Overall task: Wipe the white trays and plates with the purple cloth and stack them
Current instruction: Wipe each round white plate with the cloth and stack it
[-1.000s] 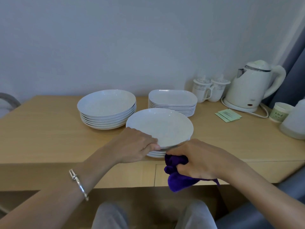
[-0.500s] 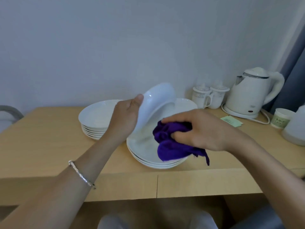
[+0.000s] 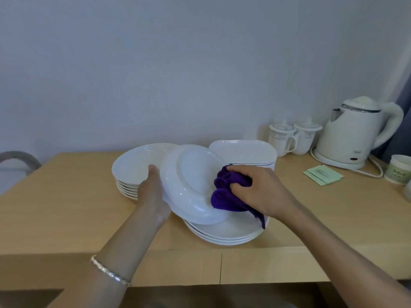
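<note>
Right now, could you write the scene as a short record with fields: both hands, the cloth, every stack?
Left hand: holds a round white ceramic plate tilted, underside toward the camera
Right hand: grips a bunched purple cloth against that underside
Front stack: round white plates, below the held plate
Back left stack: round white plates
Back right stack: white rectangular trays
Others: white electric kettle, two lidded mugs

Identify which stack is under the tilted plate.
The front stack, right below the plate and cloth; the left stack and the tray stack sit farther back.
</note>
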Motion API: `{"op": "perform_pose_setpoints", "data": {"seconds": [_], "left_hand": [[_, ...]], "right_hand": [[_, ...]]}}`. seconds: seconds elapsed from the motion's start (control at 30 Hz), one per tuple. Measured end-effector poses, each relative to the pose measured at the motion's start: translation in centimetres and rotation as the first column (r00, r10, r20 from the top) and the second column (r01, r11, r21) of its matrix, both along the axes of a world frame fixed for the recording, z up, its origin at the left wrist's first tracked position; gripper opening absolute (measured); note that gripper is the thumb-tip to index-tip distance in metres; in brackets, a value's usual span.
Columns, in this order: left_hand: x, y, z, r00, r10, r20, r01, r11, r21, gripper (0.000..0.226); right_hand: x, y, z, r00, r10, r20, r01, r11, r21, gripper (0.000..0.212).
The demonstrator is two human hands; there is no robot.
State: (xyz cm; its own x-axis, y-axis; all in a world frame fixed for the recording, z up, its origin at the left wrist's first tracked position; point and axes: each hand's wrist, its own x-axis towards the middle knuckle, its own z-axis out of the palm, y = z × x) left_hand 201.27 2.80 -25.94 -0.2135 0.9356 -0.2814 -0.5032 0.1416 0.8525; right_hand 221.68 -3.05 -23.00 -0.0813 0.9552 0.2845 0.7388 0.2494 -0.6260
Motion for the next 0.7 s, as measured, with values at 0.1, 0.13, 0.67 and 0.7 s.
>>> {"op": "perform_pose_setpoints", "data": {"seconds": [0.1,0.13,0.67,0.7], "left_hand": [[-0.2,-0.2,-0.3,0.998,-0.002,-0.068,0.002,1.000,0.009,0.045],[-0.4,-0.3,-0.4,0.989,-0.017,-0.145,0.020,1.000,0.016,0.045],[-2.4,-4.7,-2.9,0.135,0.374,-0.918,0.278,0.875,0.397,0.071],[-1.8,-4.7,-3.1,0.099,0.328,-0.939,0.364,0.867,0.341,0.089]], "right_hand": [[-1.1,0.6,-0.7,1.000,-0.005,0.014,0.004,0.998,0.059,0.031],[-1.3,0.8,-0.6,1.000,-0.026,0.014,0.025,0.996,0.084,0.033],[-2.3,2.2,-4.8,0.984,0.112,-0.140,-0.095,0.988,0.122,0.084],[-2.3,2.3,-4.8,0.985,0.109,-0.132,-0.091,0.987,0.132,0.080]]}}
